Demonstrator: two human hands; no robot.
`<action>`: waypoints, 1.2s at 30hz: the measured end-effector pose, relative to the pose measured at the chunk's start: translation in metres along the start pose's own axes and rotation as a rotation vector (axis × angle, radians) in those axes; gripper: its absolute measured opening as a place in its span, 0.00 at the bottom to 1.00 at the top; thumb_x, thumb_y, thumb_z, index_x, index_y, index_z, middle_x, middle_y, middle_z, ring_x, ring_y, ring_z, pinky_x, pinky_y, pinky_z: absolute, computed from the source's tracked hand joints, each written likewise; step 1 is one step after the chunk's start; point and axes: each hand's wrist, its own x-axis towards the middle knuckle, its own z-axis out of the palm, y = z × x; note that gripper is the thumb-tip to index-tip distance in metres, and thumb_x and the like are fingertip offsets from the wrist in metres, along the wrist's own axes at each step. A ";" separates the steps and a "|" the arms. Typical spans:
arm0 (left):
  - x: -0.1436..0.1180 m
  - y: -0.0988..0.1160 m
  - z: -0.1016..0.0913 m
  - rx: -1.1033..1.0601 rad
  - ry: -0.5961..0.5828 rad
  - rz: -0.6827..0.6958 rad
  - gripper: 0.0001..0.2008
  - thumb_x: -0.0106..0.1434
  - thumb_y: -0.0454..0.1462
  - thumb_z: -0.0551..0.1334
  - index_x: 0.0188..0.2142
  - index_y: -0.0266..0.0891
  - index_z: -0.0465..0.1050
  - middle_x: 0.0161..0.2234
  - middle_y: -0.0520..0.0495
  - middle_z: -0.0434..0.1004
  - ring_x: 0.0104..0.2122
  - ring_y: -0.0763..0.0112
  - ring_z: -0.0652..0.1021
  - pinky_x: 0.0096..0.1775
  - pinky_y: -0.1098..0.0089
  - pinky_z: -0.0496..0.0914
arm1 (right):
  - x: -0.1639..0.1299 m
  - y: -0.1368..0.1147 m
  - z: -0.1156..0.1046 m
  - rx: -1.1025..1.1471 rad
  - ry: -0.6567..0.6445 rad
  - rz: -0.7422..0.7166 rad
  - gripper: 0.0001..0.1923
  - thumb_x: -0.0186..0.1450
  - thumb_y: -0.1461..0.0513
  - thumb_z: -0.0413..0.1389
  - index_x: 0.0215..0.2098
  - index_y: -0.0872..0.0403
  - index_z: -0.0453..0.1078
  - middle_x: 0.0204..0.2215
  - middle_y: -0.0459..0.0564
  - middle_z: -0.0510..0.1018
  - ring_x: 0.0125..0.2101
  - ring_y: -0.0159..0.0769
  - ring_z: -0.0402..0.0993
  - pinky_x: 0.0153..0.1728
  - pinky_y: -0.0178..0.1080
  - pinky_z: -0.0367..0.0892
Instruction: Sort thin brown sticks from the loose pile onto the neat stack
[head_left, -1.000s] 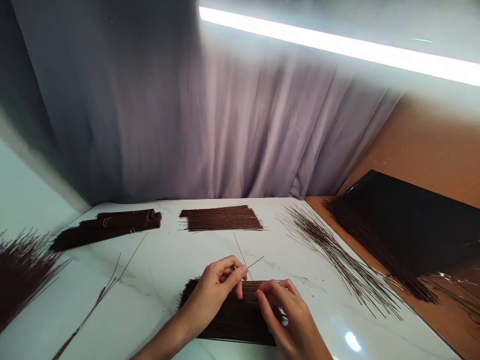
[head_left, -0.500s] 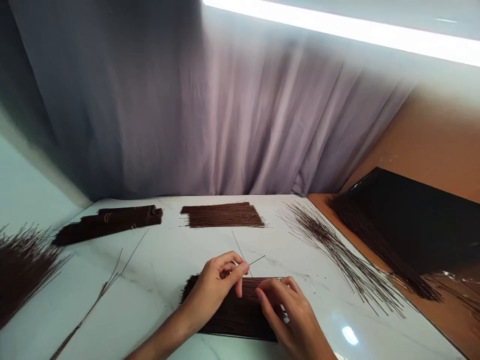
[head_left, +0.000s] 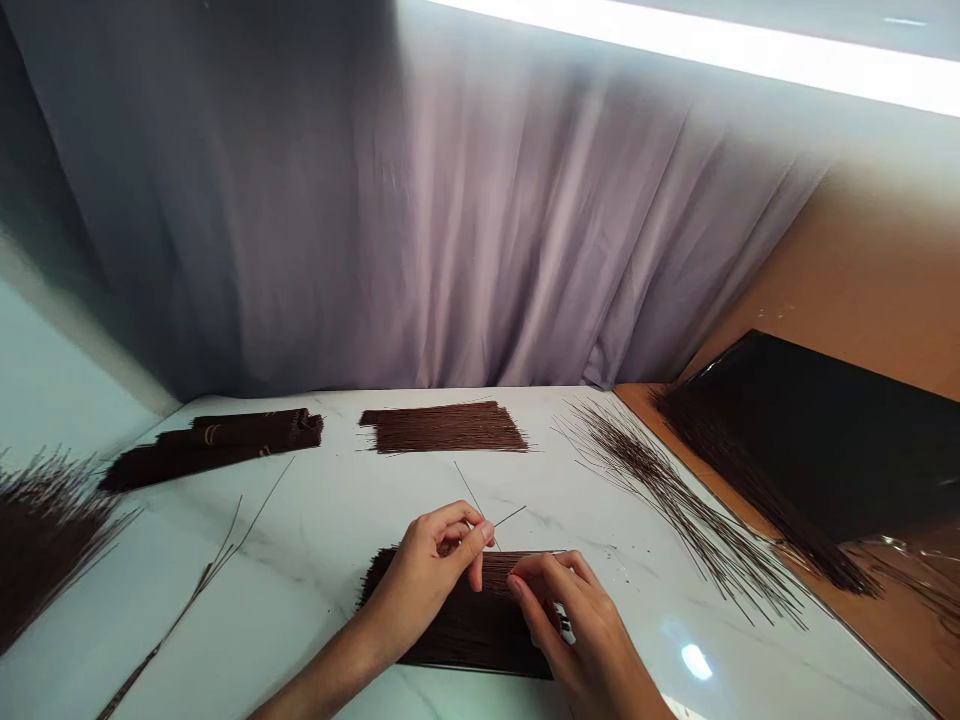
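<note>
Barely any change: left hand [head_left: 424, 580] fingers keep pinching two thin brown sticks [head_left: 480, 505]; right hand [head_left: 577, 625] fingers, curled, now touching flat dark stick bundle [head_left: 457, 625] beneath on table [head_left: 322, 560]. Picking continues.

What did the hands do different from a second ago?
Hardly anything. The right hand crept a little left along the dark stick pile, closer to the left hand. The left hand keeps pinching a few thin sticks that poke up from it. Nothing was picked up or dropped. The other bundles on the white table stayed put.
</note>
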 end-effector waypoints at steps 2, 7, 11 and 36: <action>0.000 -0.001 0.001 -0.008 -0.011 0.001 0.15 0.71 0.47 0.58 0.32 0.41 0.70 0.18 0.57 0.68 0.26 0.69 0.69 0.36 0.71 0.61 | 0.000 -0.001 -0.001 -0.010 -0.017 0.029 0.08 0.76 0.62 0.48 0.40 0.48 0.67 0.29 0.47 0.78 0.28 0.38 0.71 0.32 0.40 0.71; -0.001 -0.005 0.005 0.003 -0.059 -0.002 0.14 0.71 0.47 0.59 0.33 0.41 0.72 0.19 0.56 0.71 0.26 0.69 0.70 0.36 0.71 0.62 | 0.001 -0.004 -0.002 -0.019 0.005 0.041 0.12 0.78 0.59 0.46 0.42 0.48 0.70 0.31 0.48 0.80 0.30 0.38 0.74 0.32 0.39 0.71; -0.003 -0.007 0.008 -0.002 -0.074 -0.007 0.16 0.72 0.47 0.59 0.32 0.40 0.73 0.19 0.56 0.71 0.26 0.70 0.69 0.35 0.71 0.62 | 0.004 -0.004 0.000 -0.013 0.024 0.026 0.11 0.78 0.60 0.46 0.42 0.48 0.70 0.33 0.47 0.81 0.29 0.37 0.75 0.31 0.37 0.71; -0.003 -0.001 0.003 -0.084 -0.032 -0.022 0.18 0.72 0.48 0.58 0.32 0.39 0.73 0.24 0.54 0.71 0.23 0.73 0.63 0.28 0.72 0.57 | 0.004 -0.009 -0.009 -0.048 -0.070 -0.015 0.07 0.74 0.66 0.49 0.43 0.50 0.67 0.33 0.48 0.76 0.32 0.38 0.71 0.34 0.40 0.67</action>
